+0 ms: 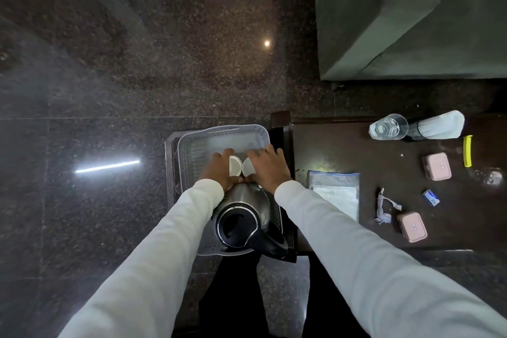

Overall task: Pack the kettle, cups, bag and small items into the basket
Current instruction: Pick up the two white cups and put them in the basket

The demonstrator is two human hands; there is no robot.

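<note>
The steel kettle [242, 217] lies in the near end of the grey perforated basket [192, 153], with two white cups [235, 166] side by side just beyond it. The left hand [218, 170] grips the left cup, the right hand [267, 166] the right cup. To the right, the dark counter [329, 145] carries a zip bag [336, 192], two pink boxes [436, 166] and a drinking glass [388, 127].

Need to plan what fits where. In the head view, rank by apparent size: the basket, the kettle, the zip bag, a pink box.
1. basket
2. kettle, though it sits nearer the camera, which inflates it
3. zip bag
4. either pink box or; the two look alike, so no ranking between them
</note>
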